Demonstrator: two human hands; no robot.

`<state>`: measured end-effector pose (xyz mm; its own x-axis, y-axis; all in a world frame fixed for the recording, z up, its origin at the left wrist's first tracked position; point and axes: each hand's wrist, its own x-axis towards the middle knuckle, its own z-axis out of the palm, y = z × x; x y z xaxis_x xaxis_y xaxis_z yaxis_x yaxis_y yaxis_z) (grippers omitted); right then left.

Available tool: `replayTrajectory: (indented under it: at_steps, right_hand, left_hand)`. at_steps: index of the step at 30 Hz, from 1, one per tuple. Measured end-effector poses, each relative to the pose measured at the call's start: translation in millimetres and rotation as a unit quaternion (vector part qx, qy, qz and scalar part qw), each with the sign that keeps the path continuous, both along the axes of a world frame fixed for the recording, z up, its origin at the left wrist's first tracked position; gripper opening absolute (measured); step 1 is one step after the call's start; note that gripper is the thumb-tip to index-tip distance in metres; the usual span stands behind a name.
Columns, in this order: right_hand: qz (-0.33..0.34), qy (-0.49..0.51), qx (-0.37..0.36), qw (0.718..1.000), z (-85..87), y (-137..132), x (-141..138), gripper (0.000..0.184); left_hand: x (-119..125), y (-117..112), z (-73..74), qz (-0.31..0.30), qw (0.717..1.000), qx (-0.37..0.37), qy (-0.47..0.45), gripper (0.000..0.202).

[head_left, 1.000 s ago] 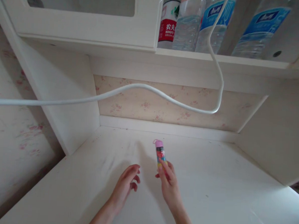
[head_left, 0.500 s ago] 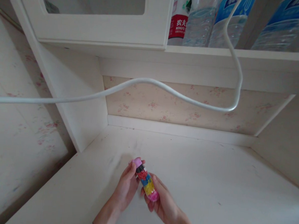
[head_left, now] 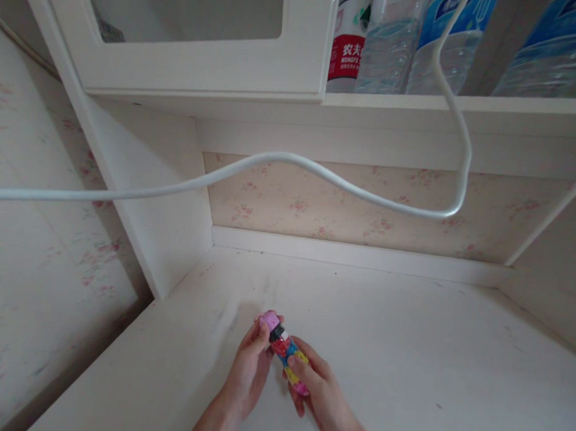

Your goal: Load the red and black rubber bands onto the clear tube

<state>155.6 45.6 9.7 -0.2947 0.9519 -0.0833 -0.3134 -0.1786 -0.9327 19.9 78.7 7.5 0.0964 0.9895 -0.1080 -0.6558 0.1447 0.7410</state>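
Note:
A small clear tube (head_left: 285, 349) with a pink cap and colourful pieces inside is held over the white desk top (head_left: 406, 350), low in the middle of the head view. My left hand (head_left: 249, 371) pinches the pink cap end with thumb and fingers. My right hand (head_left: 315, 387) is wrapped round the tube's lower body. The tube is tilted, cap up and to the left.
A white cable (head_left: 271, 160) sags across the alcove in front of the floral back wall. Above, a shelf (head_left: 443, 104) carries several water bottles (head_left: 388, 47). A white cabinet door (head_left: 190, 56) is at upper left, with a side panel (head_left: 139, 188) below it.
My right hand lifted the tube off the desk and brought it nearer. My left hand came in and closed on the pink cap.

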Motion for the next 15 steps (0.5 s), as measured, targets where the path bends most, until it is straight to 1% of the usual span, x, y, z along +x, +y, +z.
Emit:
replayTrajectory:
  at_steps: [4,7,9,12,13,15]
  right_hand:
    - [-0.022,-0.077,0.031,0.996,-1.5,0.1,1.6,0.058]
    - [-0.053,-0.169,0.097,0.979,-2.5,0.8,4.9,0.049]
    - [-0.083,-0.222,0.164,0.958,-4.2,1.7,6.9,0.042]
    - [-0.119,-0.29,0.24,0.919,-9.6,2.7,8.9,0.042]
    - [-0.13,-0.315,0.26,0.903,-12.0,3.0,9.5,0.043]
    - [-0.16,-0.37,0.301,0.864,-17.2,3.5,11.1,0.044]
  left_hand:
    - [0.6,-0.3,-0.9,0.007,1.0,-0.001,0.004,0.038]
    - [1.6,0.4,-0.5,0.018,1.0,0.0,0.014,0.037]
    - [2.3,0.9,0.1,0.025,0.999,0.003,0.025,0.037]
    - [3.1,0.7,0.4,0.034,0.998,0.004,0.05,0.038]
    - [3.2,0.4,0.2,0.039,0.997,0.001,0.062,0.038]
    - [3.3,-0.3,-0.6,0.047,0.995,-0.009,0.085,0.038]
